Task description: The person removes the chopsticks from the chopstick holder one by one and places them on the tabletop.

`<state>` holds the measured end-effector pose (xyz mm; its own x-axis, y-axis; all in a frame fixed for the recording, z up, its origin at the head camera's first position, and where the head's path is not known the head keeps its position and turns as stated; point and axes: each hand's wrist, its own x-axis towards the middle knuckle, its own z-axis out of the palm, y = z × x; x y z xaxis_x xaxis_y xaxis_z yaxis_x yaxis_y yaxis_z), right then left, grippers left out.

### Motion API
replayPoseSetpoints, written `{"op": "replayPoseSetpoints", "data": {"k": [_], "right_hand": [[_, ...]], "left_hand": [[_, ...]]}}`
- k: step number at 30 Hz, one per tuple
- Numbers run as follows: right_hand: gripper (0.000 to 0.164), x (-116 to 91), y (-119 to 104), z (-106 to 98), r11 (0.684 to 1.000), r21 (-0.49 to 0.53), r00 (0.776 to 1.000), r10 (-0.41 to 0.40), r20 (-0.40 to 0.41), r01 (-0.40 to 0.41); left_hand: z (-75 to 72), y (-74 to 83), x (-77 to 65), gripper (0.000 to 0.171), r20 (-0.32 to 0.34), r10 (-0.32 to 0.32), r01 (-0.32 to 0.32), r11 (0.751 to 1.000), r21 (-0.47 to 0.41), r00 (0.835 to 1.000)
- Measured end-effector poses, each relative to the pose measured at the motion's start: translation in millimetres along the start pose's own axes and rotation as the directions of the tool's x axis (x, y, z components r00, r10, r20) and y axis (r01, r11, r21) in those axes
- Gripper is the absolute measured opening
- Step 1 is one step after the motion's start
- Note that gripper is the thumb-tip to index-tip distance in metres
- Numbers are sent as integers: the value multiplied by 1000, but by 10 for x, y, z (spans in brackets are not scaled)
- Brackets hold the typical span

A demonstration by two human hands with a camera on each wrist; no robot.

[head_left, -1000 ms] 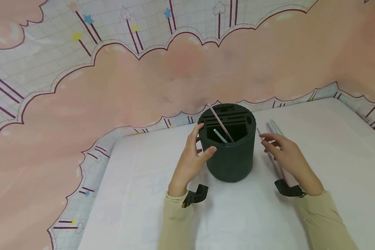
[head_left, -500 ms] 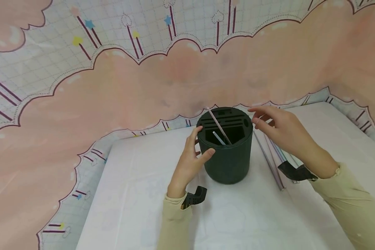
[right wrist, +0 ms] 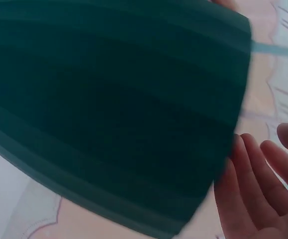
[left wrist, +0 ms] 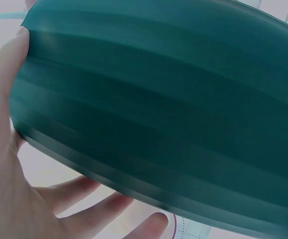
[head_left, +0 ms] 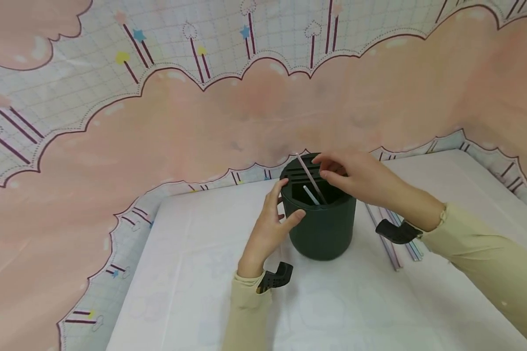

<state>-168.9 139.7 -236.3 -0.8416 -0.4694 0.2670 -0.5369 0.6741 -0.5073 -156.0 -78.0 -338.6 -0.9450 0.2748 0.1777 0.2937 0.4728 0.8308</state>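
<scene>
A dark green round pen holder (head_left: 320, 234) stands upright on the white table, with slots and a larger compartment in its top. My left hand (head_left: 265, 229) holds its left side, thumb at the front and fingers round the back. A pink stick (head_left: 306, 169) and a shorter-showing pale blue stick (head_left: 311, 196) lean in the compartment. Over the right part of the top is my right hand (head_left: 355, 175), covering some slots. In the right wrist view its fingers (right wrist: 248, 174) lie by the rim, apart from the thumb, with nothing seen between them.
Several thin pastel sticks (head_left: 393, 243) lie together on the white table (head_left: 193, 273), right of the holder and partly under my right forearm. A peach and white patterned cloth (head_left: 228, 117) rises behind the table. Each wrist carries a black camera mount (head_left: 397, 231).
My right hand has risen from beside the sticks on the table and moved left over the holder's top. My left hand keeps its hold on the holder.
</scene>
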Motion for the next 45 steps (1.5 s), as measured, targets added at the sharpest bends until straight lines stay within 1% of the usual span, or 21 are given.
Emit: {"op": "replayPoseSetpoints", "data": {"k": [3, 5, 9, 12, 17, 21, 24, 27, 29, 31, 34, 38, 41, 43, 45], "right_hand": [[31, 24, -19, 75, 1000, -27, 999, -4, 43, 6], [30, 26, -28, 113, 999, -44, 999, -5, 44, 6], [29, 2, -29, 164, 999, -47, 1000, -4, 8, 5], [26, -28, -26, 196, 999, -39, 999, -28, -22, 27], [20, -76, -6, 268, 996, -58, 996, -66, -57, 62], [20, -97, 16, 336, 988, -129, 991, -92, -98, 79], [21, -113, 13, 370, 971, -223, 986, -113, -123, 84], [24, -129, 8, 385, 952, -295, 986, -117, -117, 78], [26, -140, 13, 387, 946, -316, 989, -108, -101, 71], [30, -155, 24, 392, 947, -312, 989, -107, -101, 71], [34, -183, 52, 416, 958, -272, 981, -134, -141, 92], [40, -213, 105, 459, 964, -218, 953, -200, -227, 150], [46, -229, 135, 474, 966, -185, 938, -226, -264, 180], [48, -235, 148, 468, 974, -129, 932, -219, -289, 189], [49, -250, 150, 447, 979, -31, 924, -199, -326, 200]], "left_hand": [[7, 0, -5, 70, 2, -6, 6, 1000, -7, 1000], [10, 0, -9, 70, -1, -6, 6, 1000, -8, 1000], [15, -6, -10, 70, -1, 7, -7, 1000, -9, 1000], [6, -6, -19, 70, 3, 6, -6, 1000, -1, 1000], [-7, 6, -33, 70, 0, -7, 7, 1000, 9, 1000], [1, 8, -25, 69, -2, -13, 13, 1000, 5, 1000], [9, 13, -12, 69, 3, -13, 13, 1000, 11, 1000], [16, 28, -2, 69, 6, -11, 11, 1000, 18, 1000], [22, 38, 3, 69, 6, -8, 8, 1000, 21, 1000], [28, 44, 3, 70, 5, -9, 9, 1000, 22, 1000], [36, 44, -3, 70, 1, -5, 5, 1000, 20, 1000], [46, 38, -9, 69, -9, 0, 0, 1000, 21, 1000], [53, 32, -10, 69, -15, -1, 1, 1000, 23, 1000], [54, 29, -12, 69, -17, 0, 0, 1000, 21, 1000], [52, 26, -18, 69, -17, 0, 0, 1000, 15, 1000]]}}
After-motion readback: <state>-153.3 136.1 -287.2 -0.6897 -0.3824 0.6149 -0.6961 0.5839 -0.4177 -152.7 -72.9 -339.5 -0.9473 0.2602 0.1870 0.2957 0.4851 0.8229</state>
